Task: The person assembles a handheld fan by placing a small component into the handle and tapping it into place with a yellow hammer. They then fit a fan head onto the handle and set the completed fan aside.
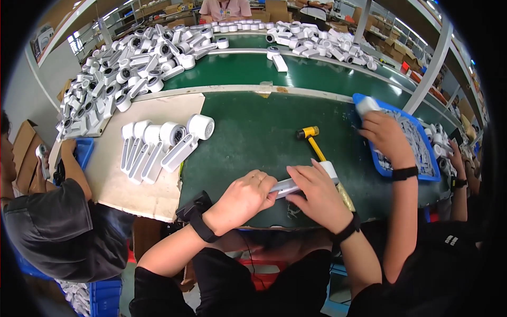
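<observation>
Both my hands grip one white handheld fan [288,184] lying flat on the green mat near the bench's front edge. My left hand [244,198] closes around its handle end. My right hand [317,193] covers the head end, whose round white edge [329,168] peeks out beyond my fingers. A black band sits on each wrist. A mallet with a yellow head and yellow handle [312,140] lies on the mat just beyond my right hand.
A row of white fans [158,145] lies on a beige board to my left. Large heaps of fans [121,68] fill the back. A co-worker's hand [383,134] on my right reaches into a blue tray [404,140] of white parts. Another person sits at my left.
</observation>
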A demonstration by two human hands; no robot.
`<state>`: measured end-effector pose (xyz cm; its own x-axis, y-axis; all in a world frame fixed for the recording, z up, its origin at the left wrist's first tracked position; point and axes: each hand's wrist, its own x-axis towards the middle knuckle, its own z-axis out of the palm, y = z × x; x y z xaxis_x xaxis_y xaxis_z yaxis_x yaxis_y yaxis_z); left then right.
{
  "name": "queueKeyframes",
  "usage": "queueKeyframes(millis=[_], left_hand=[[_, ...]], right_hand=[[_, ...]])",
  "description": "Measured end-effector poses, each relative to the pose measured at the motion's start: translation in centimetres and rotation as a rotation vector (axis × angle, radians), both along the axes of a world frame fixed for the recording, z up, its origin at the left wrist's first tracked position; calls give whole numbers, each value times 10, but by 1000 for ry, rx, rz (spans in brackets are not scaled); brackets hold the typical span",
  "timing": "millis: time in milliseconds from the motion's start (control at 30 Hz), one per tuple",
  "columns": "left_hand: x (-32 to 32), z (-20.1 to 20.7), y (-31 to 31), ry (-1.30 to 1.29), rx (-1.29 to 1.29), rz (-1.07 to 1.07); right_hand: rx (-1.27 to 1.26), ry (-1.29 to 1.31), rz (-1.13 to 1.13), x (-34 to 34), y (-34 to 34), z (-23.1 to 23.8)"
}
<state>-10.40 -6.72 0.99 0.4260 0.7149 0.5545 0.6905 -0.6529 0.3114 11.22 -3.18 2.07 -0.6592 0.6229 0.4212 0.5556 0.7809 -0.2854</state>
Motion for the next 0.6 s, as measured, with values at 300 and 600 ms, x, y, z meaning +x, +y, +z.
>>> queueKeyframes(millis=[300, 600], left_hand=[[-2, -8, -1, -256, -302, -6], [4, -16, 4, -250, -251, 56]], right_hand=[[-52, 56, 88, -5, 13, -6], [-80, 86, 125, -13, 15, -10]])
